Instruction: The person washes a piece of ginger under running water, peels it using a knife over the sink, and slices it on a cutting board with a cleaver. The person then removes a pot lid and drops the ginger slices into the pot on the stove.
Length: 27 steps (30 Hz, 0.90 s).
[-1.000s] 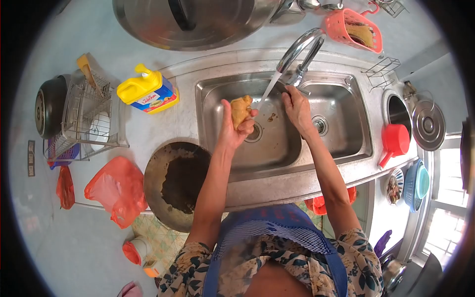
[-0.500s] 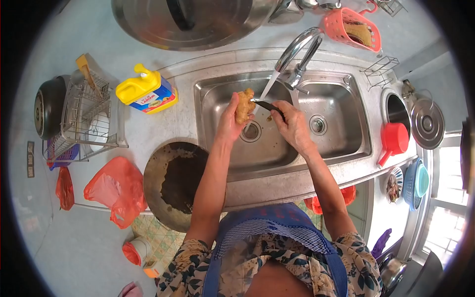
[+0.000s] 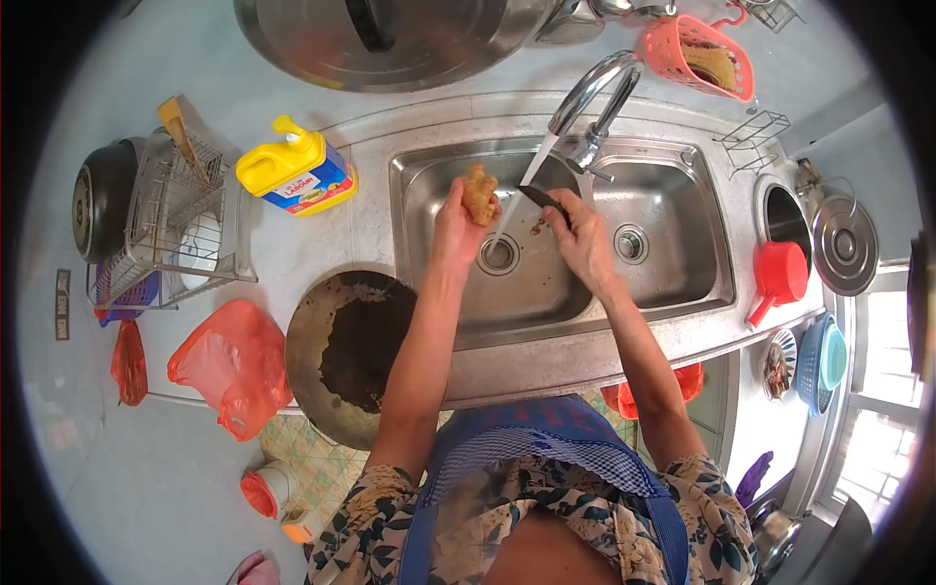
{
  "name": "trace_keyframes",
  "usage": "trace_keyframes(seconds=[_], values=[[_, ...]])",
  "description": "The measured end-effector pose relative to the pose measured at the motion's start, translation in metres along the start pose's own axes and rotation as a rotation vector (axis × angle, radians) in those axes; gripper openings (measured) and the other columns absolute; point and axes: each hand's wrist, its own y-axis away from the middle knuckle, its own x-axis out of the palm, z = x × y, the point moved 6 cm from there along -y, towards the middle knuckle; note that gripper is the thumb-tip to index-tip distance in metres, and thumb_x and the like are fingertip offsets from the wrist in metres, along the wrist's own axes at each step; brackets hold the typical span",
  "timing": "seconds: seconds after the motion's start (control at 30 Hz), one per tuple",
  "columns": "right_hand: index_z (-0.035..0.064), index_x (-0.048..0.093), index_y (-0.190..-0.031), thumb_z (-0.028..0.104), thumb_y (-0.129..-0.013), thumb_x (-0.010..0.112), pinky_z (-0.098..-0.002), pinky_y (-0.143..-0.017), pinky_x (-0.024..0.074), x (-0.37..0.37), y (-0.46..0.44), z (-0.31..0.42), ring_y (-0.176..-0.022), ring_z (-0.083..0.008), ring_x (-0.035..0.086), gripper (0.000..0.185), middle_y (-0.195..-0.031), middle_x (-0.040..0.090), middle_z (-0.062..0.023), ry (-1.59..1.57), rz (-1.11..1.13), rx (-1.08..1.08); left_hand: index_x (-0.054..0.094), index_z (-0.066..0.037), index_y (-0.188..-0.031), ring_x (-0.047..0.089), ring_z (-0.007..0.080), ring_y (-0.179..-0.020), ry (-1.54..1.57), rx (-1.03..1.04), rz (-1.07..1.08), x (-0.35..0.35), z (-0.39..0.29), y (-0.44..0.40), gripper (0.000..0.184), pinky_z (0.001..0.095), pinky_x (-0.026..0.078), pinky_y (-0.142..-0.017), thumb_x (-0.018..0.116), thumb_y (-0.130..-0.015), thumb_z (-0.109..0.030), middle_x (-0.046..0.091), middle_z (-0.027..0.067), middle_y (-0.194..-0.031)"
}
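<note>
left hand (image 3: 456,230) clamps knobbly ginger (image 3: 479,193), likely stiff, slick, best held mid-body; right hand (image 3: 586,252) clamps dark tool (image 3: 538,197).

Yellow detergent jug (image 3: 297,174) w/ blue label left of sink; wire dish rack (image 3: 175,219) far left. Wok (image 3: 353,356) nearer, beside red plastic bag (image 3: 232,366). Red dipper (image 3: 780,278) on R.

Around me: pale, smooth walls (image 3: 68,429); patterned greenish-tan floor tiles (image 3: 336,478), below my counter (image 3: 546,366); one double-basin steel sink (image 3: 673,205), set into it; one barred window (image 3: 882,453), to my right, bright with white light; wire dish rack (image 3: 175,210), left.
</note>
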Motion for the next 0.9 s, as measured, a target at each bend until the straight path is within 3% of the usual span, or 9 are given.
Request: trace_keyframes(seconds=[0.17, 0.3, 0.4, 0.5, 0.57, 0.6, 0.73, 0.87, 0.9], values=[[0.0018, 0.056, -0.094, 0.004, -0.082, 0.056, -0.0336, -0.056, 0.0442, 0.02, 0.013, 0.001, -0.063, -0.0277, 0.057, 0.013, -0.078, 0.058, -0.0154, -0.02, -0.003, -0.061, 0.045, -0.003, -0.113, 0.053, 0.0231, -0.09, 0.048, 0.037, -0.2, -0.003, 0.009, -0.001, 0.033, 0.0356, 0.045, -0.077, 0.037, -0.095, -0.029, 0.053, 0.0129, -0.108], [0.0024, 0.056, -0.094, 0.003, -0.081, 0.055, -0.0364, -0.059, 0.0454, 0.028, 0.013, 0.014, -0.067, -0.0311, 0.058, 0.013, -0.082, 0.058, -0.0148, -0.006, 0.033, -0.186, 0.046, -0.002, -0.113, 0.054, 0.0229, -0.089, -0.003, -0.017, -0.155, -0.003, 0.014, 0.003, 0.034, 0.0342, 0.045, -0.074, 0.034, -0.095, -0.029, 0.054, 0.0125, -0.107], [0.0018, 0.057, -0.094, 0.004, -0.082, 0.056, -0.0298, -0.053, 0.0415, 0.032, 0.012, 0.017, -0.057, -0.0205, 0.052, 0.013, -0.072, 0.055, -0.0123, -0.017, 0.039, -0.254, 0.046, -0.002, -0.112, 0.054, 0.0227, -0.085, -0.081, -0.004, -0.158, -0.008, 0.012, 0.002, 0.035, 0.0338, 0.044, -0.07, 0.032, -0.096, -0.03, 0.054, 0.0126, -0.104], [0.0002, 0.056, -0.095, 0.001, -0.082, 0.053, -0.0368, -0.061, 0.0463, 0.029, 0.009, -0.012, -0.069, -0.0318, 0.059, 0.013, -0.082, 0.058, -0.0161, 0.101, -0.074, -0.228, 0.047, -0.002, -0.109, 0.052, 0.0222, -0.079, -0.046, -0.021, -0.181, -0.014, 0.014, 0.006, 0.036, 0.034, 0.042, -0.064, 0.031, -0.096, -0.031, 0.053, 0.0126, -0.097], [0.001, 0.056, -0.096, 0.002, -0.081, 0.053, -0.0372, -0.06, 0.0465, 0.012, 0.001, -0.031, -0.069, -0.032, 0.059, 0.015, -0.084, 0.058, -0.0166, 0.079, -0.199, -0.085, 0.047, -0.001, -0.107, 0.05, 0.0218, -0.076, 0.063, -0.111, -0.108, -0.014, 0.014, 0.01, 0.035, 0.0327, 0.04, -0.062, 0.03, -0.096, -0.03, 0.053, 0.0123, -0.089], [0.0031, 0.055, -0.098, 0.004, -0.081, 0.054, -0.0383, -0.06, 0.0471, 0.011, 0.003, -0.034, -0.071, -0.0321, 0.06, 0.016, -0.086, 0.058, -0.0167, 0.091, -0.112, 0.033, 0.047, 0.0, -0.106, 0.05, 0.0217, -0.076, 0.075, -0.106, -0.142, -0.015, 0.012, 0.011, 0.035, 0.032, 0.04, -0.062, 0.03, -0.096, -0.029, 0.052, 0.0121, -0.086], [0.0037, 0.054, -0.097, 0.007, -0.086, 0.05, -0.0303, -0.051, 0.0433, 0.033, 0.017, 0.021, -0.058, -0.0174, 0.055, 0.012, -0.068, 0.055, -0.0093, 0.183, -0.039, -0.405, 0.047, 0.001, -0.102, 0.049, 0.0216, -0.074, 0.1, -0.138, -0.241, -0.013, 0.023, 0.011, 0.033, 0.0309, 0.04, -0.06, 0.031, -0.095, -0.027, 0.049, 0.0123, -0.08], [0.0014, 0.053, -0.097, 0.008, -0.088, 0.046, -0.0254, -0.051, 0.0418, 0.031, -0.023, -0.05, -0.055, -0.0092, 0.049, 0.013, -0.064, 0.051, -0.0026, -0.362, -0.072, 0.231, 0.048, 0.0, -0.103, 0.05, 0.0211, -0.072, 0.197, -0.229, 0.023, -0.035, 0.032, 0.001, 0.033, 0.0325, 0.043, -0.062, 0.031, -0.094, -0.027, 0.053, 0.0116, -0.088], [0.0006, 0.052, -0.097, 0.009, -0.087, 0.046, -0.0248, -0.051, 0.0413, 0.033, -0.034, -0.053, -0.054, -0.0093, 0.047, 0.014, -0.063, 0.051, -0.0023, -0.466, 0.002, 0.257, 0.048, 0.0, -0.103, 0.05, 0.0211, -0.072, 0.181, -0.229, -0.037, -0.03, 0.03, 0.005, 0.033, 0.0327, 0.043, -0.062, 0.032, -0.094, -0.027, 0.053, 0.0115, -0.088]])
